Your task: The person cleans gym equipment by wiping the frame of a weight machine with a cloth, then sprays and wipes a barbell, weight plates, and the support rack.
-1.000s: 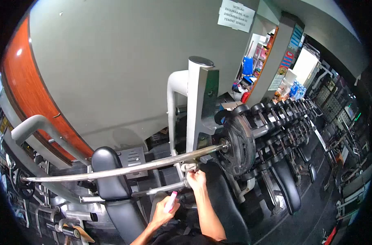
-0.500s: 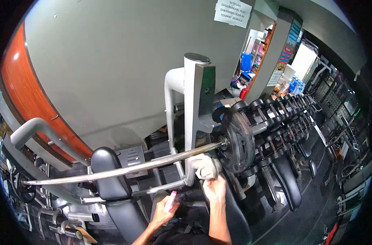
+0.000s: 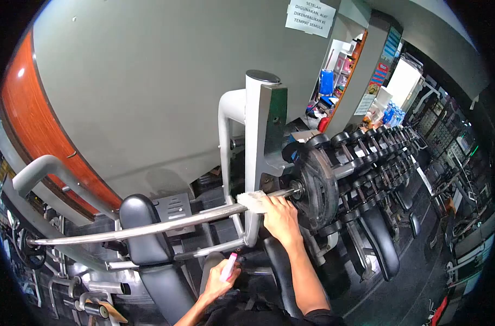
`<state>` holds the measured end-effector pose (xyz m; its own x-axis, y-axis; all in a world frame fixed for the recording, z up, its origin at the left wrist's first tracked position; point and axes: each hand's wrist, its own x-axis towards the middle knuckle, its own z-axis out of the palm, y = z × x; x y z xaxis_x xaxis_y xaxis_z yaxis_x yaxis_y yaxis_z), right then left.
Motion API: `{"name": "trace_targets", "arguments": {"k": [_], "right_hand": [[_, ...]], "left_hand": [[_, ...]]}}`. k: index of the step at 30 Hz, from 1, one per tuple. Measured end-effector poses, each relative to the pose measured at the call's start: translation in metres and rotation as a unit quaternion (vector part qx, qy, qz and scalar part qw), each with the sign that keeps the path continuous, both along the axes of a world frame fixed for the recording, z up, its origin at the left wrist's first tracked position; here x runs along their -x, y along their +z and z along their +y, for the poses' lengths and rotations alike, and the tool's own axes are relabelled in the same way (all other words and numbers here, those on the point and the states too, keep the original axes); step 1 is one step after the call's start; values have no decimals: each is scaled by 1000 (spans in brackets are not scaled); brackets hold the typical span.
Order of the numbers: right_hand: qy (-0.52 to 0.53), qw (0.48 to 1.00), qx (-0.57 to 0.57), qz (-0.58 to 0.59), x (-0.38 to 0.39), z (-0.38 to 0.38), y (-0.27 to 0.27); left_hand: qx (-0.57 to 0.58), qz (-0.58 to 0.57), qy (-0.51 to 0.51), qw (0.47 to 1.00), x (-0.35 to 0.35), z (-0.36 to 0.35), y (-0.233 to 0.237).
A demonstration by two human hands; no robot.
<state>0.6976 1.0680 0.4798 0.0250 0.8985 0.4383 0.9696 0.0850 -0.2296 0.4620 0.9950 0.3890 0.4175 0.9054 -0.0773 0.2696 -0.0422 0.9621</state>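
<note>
Mostly hidden cloth point(image 3: 251, 200) under right hand point(image 3: 280, 217), bottle point(image 3: 228, 266) half-covered by left hand point(image 3: 217, 285).

A row of dumbbells point(image 3: 378, 152) lines the right; a paper sign point(image 3: 310, 16) hangs on the grey wall point(image 3: 149, 81).

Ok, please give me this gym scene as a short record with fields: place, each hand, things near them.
place: gym, by a grey wall
right hand: presses a pale cloth on the barbell, beside the weight plate
left hand: holds a small bottle with a pink top, low, apart from the barbell
nearby: dumbbell rack, wall sign
</note>
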Motion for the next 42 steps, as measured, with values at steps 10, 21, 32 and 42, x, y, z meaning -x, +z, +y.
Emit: {"name": "trace_targets", "arguments": {"k": [10, 21, 32, 42], "right_hand": [[20, 921, -60, 383, -42, -29, 14], [-15, 981, -79, 176, -60, 24, -40], [-115, 928, -77, 347, -51, -18, -79], [-147, 702, 88, 691, -62, 1, -176]], "left_hand": [[-6, 11, 21, 1000, 6, -3, 4], [-14, -5, 18, 1000, 7, -10, 8], [-4, -16, -23, 1000, -1, -12, -5], [39, -17, -7, 999, 3, -6, -12]]}}
